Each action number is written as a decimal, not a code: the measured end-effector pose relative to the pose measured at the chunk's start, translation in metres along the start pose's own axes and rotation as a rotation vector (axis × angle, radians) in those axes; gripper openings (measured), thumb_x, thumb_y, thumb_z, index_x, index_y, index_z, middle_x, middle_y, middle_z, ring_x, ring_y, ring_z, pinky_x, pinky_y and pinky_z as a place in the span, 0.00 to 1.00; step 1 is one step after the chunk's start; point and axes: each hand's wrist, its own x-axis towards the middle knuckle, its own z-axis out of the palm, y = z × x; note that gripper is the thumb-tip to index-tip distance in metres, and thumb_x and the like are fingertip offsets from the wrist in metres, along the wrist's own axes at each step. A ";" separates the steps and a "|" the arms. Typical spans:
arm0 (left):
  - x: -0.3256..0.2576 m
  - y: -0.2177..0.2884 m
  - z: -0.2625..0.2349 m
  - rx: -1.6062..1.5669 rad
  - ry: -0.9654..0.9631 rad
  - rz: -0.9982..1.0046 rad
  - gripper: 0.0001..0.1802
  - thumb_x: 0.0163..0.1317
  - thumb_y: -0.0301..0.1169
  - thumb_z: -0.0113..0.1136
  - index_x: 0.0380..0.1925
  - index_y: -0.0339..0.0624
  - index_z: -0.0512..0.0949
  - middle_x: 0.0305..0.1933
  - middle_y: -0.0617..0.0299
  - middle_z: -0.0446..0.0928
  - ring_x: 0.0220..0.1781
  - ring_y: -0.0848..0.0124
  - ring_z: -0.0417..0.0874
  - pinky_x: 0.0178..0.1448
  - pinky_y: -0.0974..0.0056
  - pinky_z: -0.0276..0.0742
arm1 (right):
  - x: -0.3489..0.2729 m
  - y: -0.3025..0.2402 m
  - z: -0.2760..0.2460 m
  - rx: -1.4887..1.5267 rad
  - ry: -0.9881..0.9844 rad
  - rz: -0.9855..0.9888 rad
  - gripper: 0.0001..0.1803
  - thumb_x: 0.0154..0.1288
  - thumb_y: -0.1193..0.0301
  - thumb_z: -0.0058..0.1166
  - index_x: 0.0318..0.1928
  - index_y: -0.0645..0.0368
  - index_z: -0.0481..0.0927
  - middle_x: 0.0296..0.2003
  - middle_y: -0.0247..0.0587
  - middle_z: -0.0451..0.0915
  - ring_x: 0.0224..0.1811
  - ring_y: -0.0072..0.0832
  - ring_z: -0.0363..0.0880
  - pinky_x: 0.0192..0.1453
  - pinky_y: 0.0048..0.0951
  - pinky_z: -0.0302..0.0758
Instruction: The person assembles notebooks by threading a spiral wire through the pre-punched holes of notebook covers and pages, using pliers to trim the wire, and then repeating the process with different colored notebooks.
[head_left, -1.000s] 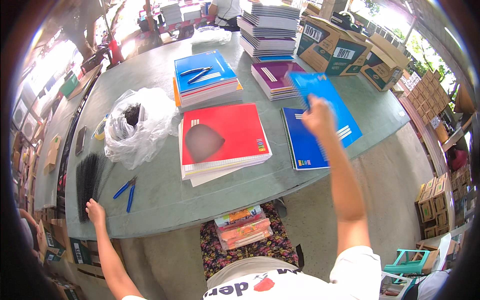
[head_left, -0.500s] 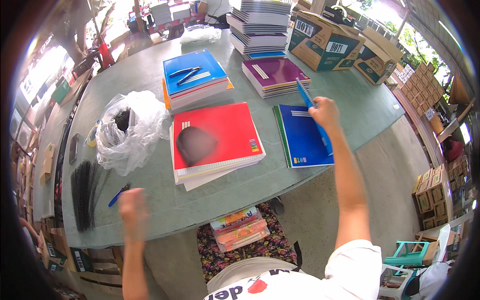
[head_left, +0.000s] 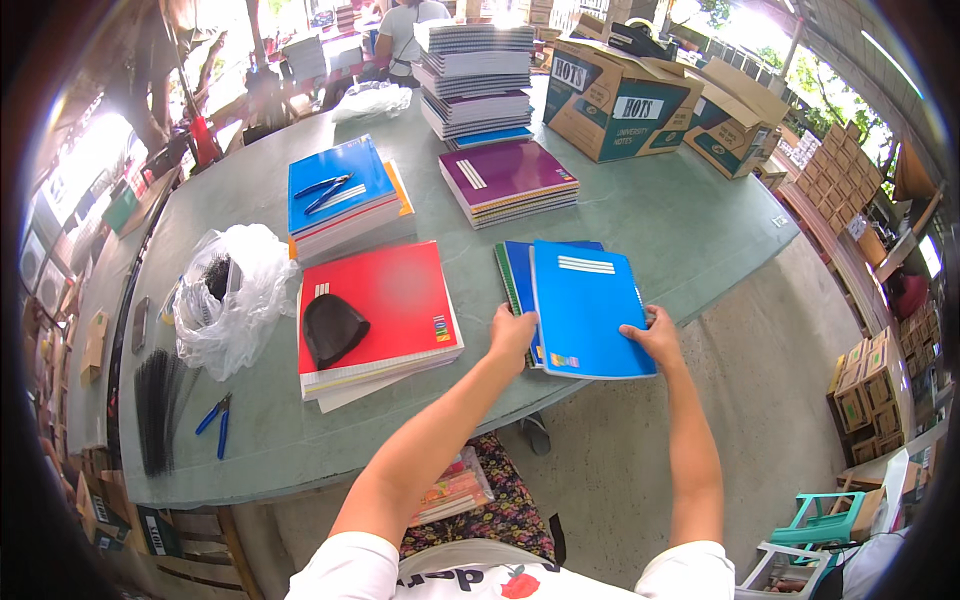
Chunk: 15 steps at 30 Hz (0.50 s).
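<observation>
While left fingers (head_left: 522, 323) and right fingers (head_left: 634, 332) pinch the light notebook (head_left: 588, 310), the dark one's (head_left: 520, 276) down below them, just not lined up yet.

My right hand (head_left: 657, 337) pinches, thumb pointing toward the bent fingers of my left hand (head_left: 513, 340), whose grip is unclear. Behind the fingers, my left forearm (head_left: 440, 428) slants more than my right forearm (head_left: 691, 450).

Left head-worn fisheye; looks down, wide, across table (head_left: 690, 220).
</observation>
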 end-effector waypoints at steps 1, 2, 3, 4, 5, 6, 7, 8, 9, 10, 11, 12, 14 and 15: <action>0.002 0.005 0.001 -0.340 -0.232 -0.331 0.23 0.57 0.31 0.57 0.50 0.29 0.67 0.46 0.48 0.75 0.42 0.61 0.79 0.47 0.58 0.75 | 0.005 -0.001 -0.002 0.138 -0.187 0.031 0.29 0.60 0.61 0.59 0.56 0.69 0.71 0.51 0.56 0.75 0.55 0.42 0.73 0.60 0.40 0.68; 0.003 0.007 0.002 -0.435 -0.266 -0.392 0.21 0.57 0.29 0.58 0.49 0.30 0.69 0.42 0.52 0.76 0.41 0.65 0.78 0.42 0.58 0.76 | 0.008 0.000 -0.003 0.277 -0.375 0.059 0.30 0.61 0.62 0.58 0.57 0.71 0.69 0.52 0.59 0.74 0.56 0.44 0.73 0.60 0.41 0.68; 0.001 0.007 -0.004 -0.429 -0.263 -0.394 0.21 0.57 0.29 0.58 0.49 0.30 0.69 0.42 0.52 0.76 0.41 0.65 0.78 0.42 0.58 0.76 | 0.008 0.004 -0.002 0.282 -0.379 0.062 0.30 0.61 0.62 0.58 0.57 0.71 0.69 0.52 0.59 0.74 0.56 0.44 0.73 0.60 0.41 0.68; -0.003 0.010 -0.012 -0.353 -0.243 -0.322 0.20 0.58 0.29 0.58 0.48 0.30 0.69 0.41 0.52 0.76 0.40 0.65 0.78 0.41 0.58 0.76 | 0.011 0.006 -0.004 0.478 -0.294 0.178 0.29 0.61 0.65 0.57 0.57 0.72 0.69 0.50 0.60 0.75 0.53 0.44 0.75 0.58 0.41 0.70; -0.003 0.011 -0.026 -0.277 -0.216 -0.242 0.19 0.58 0.29 0.58 0.47 0.30 0.69 0.40 0.52 0.76 0.38 0.66 0.78 0.39 0.58 0.76 | 0.015 0.004 -0.004 0.676 -0.209 0.287 0.28 0.61 0.67 0.57 0.56 0.74 0.68 0.49 0.60 0.76 0.50 0.45 0.77 0.57 0.40 0.72; 0.007 0.002 -0.039 -0.251 -0.160 -0.165 0.18 0.58 0.29 0.58 0.46 0.31 0.69 0.37 0.53 0.77 0.36 0.67 0.79 0.37 0.58 0.76 | 0.022 0.007 -0.010 0.456 -0.090 0.215 0.24 0.61 0.71 0.55 0.54 0.74 0.71 0.47 0.60 0.77 0.45 0.44 0.80 0.53 0.39 0.75; 0.002 0.019 -0.051 -0.209 -0.168 -0.156 0.18 0.58 0.28 0.58 0.46 0.31 0.69 0.36 0.53 0.77 0.36 0.67 0.79 0.37 0.59 0.77 | 0.028 0.022 -0.020 0.454 -0.088 0.224 0.24 0.61 0.71 0.55 0.54 0.74 0.71 0.47 0.60 0.77 0.45 0.44 0.80 0.53 0.39 0.75; -0.010 0.051 -0.064 -0.164 -0.177 -0.148 0.18 0.58 0.28 0.58 0.46 0.31 0.69 0.35 0.53 0.77 0.36 0.68 0.79 0.37 0.60 0.77 | 0.034 0.040 -0.031 0.395 -0.011 0.217 0.23 0.61 0.71 0.55 0.53 0.73 0.72 0.46 0.58 0.78 0.43 0.42 0.80 0.51 0.38 0.76; -0.022 0.079 -0.076 -0.206 -0.204 -0.084 0.17 0.59 0.28 0.58 0.46 0.31 0.69 0.35 0.53 0.77 0.37 0.68 0.80 0.37 0.60 0.77 | 0.039 0.054 -0.042 0.334 0.066 0.205 0.21 0.61 0.72 0.54 0.52 0.73 0.73 0.45 0.57 0.79 0.42 0.40 0.81 0.50 0.37 0.77; -0.032 0.105 -0.086 -0.247 -0.229 -0.016 0.17 0.59 0.27 0.58 0.46 0.30 0.69 0.34 0.53 0.77 0.37 0.68 0.80 0.37 0.61 0.78 | 0.048 0.070 -0.043 0.335 0.067 0.210 0.21 0.61 0.72 0.54 0.52 0.73 0.73 0.45 0.57 0.79 0.42 0.40 0.81 0.50 0.37 0.77; -0.037 0.125 -0.087 -0.249 -0.242 -0.019 0.17 0.59 0.27 0.58 0.46 0.30 0.69 0.34 0.53 0.77 0.37 0.68 0.80 0.37 0.61 0.78 | 0.060 0.090 -0.037 0.398 0.047 0.221 0.20 0.62 0.72 0.54 0.51 0.73 0.74 0.43 0.55 0.80 0.40 0.38 0.81 0.47 0.36 0.77; -0.040 0.143 -0.089 -0.298 -0.257 0.039 0.17 0.59 0.26 0.57 0.47 0.30 0.69 0.36 0.53 0.78 0.36 0.68 0.80 0.37 0.62 0.79 | 0.069 0.102 -0.029 0.464 0.019 0.228 0.19 0.62 0.71 0.53 0.50 0.72 0.75 0.42 0.53 0.80 0.39 0.35 0.81 0.45 0.35 0.77; -0.031 0.155 -0.087 -0.350 -0.234 0.141 0.17 0.60 0.25 0.55 0.48 0.30 0.68 0.38 0.52 0.78 0.34 0.69 0.81 0.37 0.63 0.81 | 0.072 0.079 0.009 0.500 -0.035 0.089 0.19 0.61 0.69 0.54 0.49 0.70 0.76 0.41 0.51 0.81 0.38 0.36 0.81 0.45 0.34 0.76; -0.024 0.150 -0.076 -0.356 -0.209 0.183 0.18 0.61 0.25 0.55 0.49 0.30 0.68 0.38 0.51 0.78 0.35 0.68 0.81 0.38 0.63 0.81 | 0.072 0.065 0.018 0.532 -0.082 -0.048 0.20 0.61 0.66 0.56 0.48 0.68 0.77 0.40 0.49 0.81 0.38 0.37 0.81 0.45 0.33 0.76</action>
